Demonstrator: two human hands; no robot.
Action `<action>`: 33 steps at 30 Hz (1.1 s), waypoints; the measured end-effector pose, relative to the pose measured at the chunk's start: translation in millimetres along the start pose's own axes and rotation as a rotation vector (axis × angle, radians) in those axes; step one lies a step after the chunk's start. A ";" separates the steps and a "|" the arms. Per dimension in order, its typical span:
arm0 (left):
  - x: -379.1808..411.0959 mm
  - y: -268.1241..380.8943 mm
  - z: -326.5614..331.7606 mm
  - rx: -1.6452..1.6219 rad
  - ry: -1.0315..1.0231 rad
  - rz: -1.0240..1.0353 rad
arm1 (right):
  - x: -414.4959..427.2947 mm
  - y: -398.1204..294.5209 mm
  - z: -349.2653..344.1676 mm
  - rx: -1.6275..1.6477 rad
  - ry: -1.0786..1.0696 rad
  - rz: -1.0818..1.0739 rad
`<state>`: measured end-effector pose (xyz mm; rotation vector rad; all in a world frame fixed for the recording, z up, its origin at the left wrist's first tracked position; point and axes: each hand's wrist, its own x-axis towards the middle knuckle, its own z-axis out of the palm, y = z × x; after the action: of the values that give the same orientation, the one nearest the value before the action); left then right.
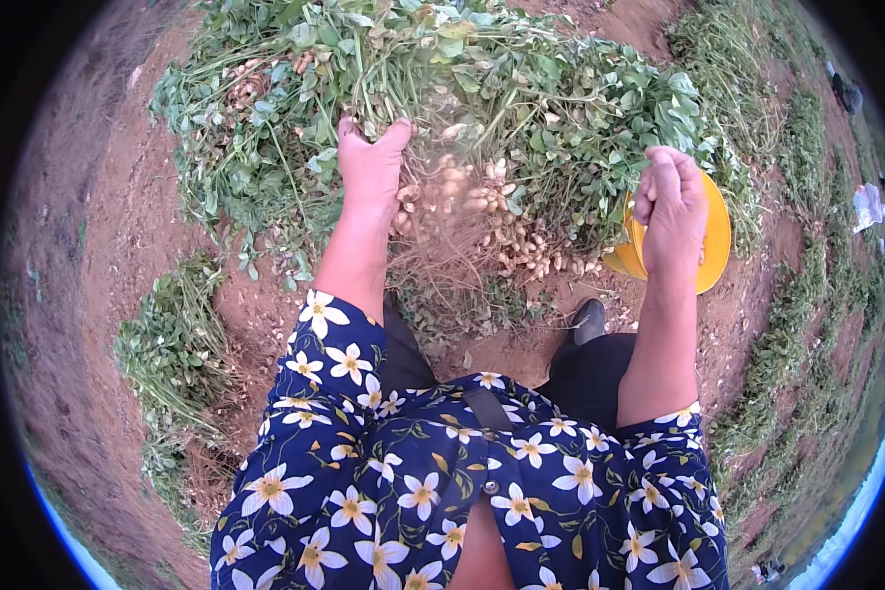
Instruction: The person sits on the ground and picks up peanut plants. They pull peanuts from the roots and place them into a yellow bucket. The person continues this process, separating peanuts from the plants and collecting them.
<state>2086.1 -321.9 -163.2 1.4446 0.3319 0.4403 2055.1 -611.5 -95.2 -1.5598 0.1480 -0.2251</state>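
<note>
Uprooted peanut plants point(560, 110) lie in a broad heap before me, leaves at the far side and roots towards me. My left hand point(372, 151) grips the stems of one plant at the heap's middle. Clusters of peanut pods point(494, 192) hang from the roots just right of that wrist. Over a yellow plastic container point(717, 236) at the heap's right end, my right hand point(670, 184) is raised with curled fingers. Something small and pale shows at its fingertips, likely a peanut pod. Part of the container's inside is hidden by that hand and forearm.
A smaller pile of plants point(173, 339) lies on the reddish soil at the left. Rows of green plants point(789, 332) run along the right. My dark shoe point(588, 321) is beside the heap's near edge. A pale crumpled item point(869, 206) lies at the far right.
</note>
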 end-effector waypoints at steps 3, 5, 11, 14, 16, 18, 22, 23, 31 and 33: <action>-9.9 20.1 15.0 -0.438 -0.100 -0.247 | 47.7 51.0 -127.6 -1.067 0.211 -0.184; -10.7 14.4 14.2 -0.454 -0.086 -0.281 | 44.7 47.1 -121.8 -1.301 0.272 -0.185; -18.5 -2.2 19.3 -0.412 -0.113 -0.330 | -13.3 0.7 22.0 -0.481 -0.321 -0.219; -23.7 3.1 22.2 -0.378 -0.106 -0.319 | -33.6 12.2 64.0 -0.606 -0.554 -0.514; -27.4 11.5 24.5 -0.399 -0.121 -0.308 | -39.6 24.5 74.1 -0.633 -0.526 -0.503; -24.4 9.1 24.4 -0.390 -0.157 -0.296 | -40.8 31.2 79.0 -0.648 -0.536 -0.403; -22.4 14.1 23.1 -0.313 -0.164 -0.226 | -40.9 30.0 88.6 -0.666 -0.585 -0.210; -23.0 14.9 23.9 -0.299 -0.162 -0.215 | -42.0 23.9 90.2 -0.690 -0.591 -0.200; -18.6 1.8 27.1 0.047 -0.076 0.050 | -36.3 25.1 88.4 -0.953 -0.615 -0.321; -22.1 9.0 28.2 0.164 -0.075 0.090 | -34.9 31.0 86.1 -0.954 -0.644 -0.274</action>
<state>2079.4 -356.5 -152.3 1.6365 0.2480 0.4386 2043.1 -519.8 -127.1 -2.5192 -0.5461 0.1819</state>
